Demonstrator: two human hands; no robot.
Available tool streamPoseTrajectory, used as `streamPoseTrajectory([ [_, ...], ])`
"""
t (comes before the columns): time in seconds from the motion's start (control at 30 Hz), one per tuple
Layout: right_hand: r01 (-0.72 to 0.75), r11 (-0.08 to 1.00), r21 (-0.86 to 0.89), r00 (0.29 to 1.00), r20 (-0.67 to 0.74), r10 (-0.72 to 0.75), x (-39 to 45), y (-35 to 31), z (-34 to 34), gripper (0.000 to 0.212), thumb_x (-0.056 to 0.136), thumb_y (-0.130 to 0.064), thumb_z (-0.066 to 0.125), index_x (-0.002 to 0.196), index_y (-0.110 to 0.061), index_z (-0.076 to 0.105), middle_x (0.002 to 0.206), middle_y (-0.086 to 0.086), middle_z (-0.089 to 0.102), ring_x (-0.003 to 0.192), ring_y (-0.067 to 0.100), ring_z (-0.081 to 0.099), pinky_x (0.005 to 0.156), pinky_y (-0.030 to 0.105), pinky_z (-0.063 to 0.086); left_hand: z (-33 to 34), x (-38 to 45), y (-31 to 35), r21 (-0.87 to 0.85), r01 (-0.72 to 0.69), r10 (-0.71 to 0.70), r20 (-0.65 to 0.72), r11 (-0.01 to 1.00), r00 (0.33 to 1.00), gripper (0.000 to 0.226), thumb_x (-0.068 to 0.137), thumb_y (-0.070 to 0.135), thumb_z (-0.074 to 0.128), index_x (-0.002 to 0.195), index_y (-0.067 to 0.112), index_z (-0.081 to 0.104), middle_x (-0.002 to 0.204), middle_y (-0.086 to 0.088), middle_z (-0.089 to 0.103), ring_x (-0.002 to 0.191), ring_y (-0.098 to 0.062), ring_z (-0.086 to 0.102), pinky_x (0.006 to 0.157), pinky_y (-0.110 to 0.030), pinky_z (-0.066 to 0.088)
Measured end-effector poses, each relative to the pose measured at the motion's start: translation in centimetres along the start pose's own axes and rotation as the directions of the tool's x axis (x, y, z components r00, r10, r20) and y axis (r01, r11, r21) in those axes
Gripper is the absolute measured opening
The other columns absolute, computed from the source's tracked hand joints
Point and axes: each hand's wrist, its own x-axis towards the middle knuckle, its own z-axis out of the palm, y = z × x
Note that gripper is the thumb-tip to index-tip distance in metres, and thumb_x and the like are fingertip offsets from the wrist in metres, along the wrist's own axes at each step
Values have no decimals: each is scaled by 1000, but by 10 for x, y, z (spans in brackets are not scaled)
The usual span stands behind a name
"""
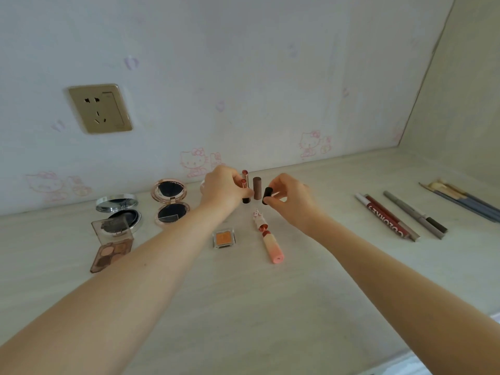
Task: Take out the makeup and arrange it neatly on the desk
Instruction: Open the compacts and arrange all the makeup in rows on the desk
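Pinching open lipstick (244, 188) upright near wall, left hand (222, 186) curls round its tube. Right hand (290, 197) pinches black cap (267, 195) just beside. Brown lipstick (257, 188) stands between them on desk (270, 307). Pink lip-gloss tube (269, 239) lies nearer, orange eyeshadow pot (224, 238) beside it.

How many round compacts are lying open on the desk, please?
2: a silver compact at far left, partly behind the eyeshadow palette, and a rose-gold compact to its right, beside the left forearm. None seems hidden.
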Motion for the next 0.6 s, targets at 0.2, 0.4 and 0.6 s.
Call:
streamPoseTrajectory([
  [0.2, -1, 998, -63, 999, 39, 4, 17, 13, 16, 16, 81, -15, 69, 95, -16, 62, 87, -6, 66, 84, 11, 58, 67, 19, 42, 14, 6, -4, 33, 46, -46, 2, 998, 999, 15, 69, 17, 83, 75, 11, 71, 69, 4, 64, 60, -4, 52, 51, -19, 35],
  [0.4, -28, 993, -112, 999, 34, 32, 23, 25, 25, 17, 81, -17, 68, 96, -18, 61, 87, -8, 63, 82, 10, 54, 61, 13, 37, 23, 10, -8, 47, 96, -98, 44, 994, 994, 21, 71, 14, 81, 62, 17, 62, 58, 9, 57, 60, -7, 54, 60, -22, 38],
  [0.6, -57, 992, -116, 998, 33, 61, 26, 27, 30, 17, 81, -19, 68, 97, -18, 62, 88, -7, 64, 84, 13, 57, 69, 23, 44, 27, 10, -10, 68, 65, -70, 65, 996, 995, 16, 70, 10, 81, 79, 3, 70, 77, -7, 68, 72, -20, 61, 60, -27, 44],
])
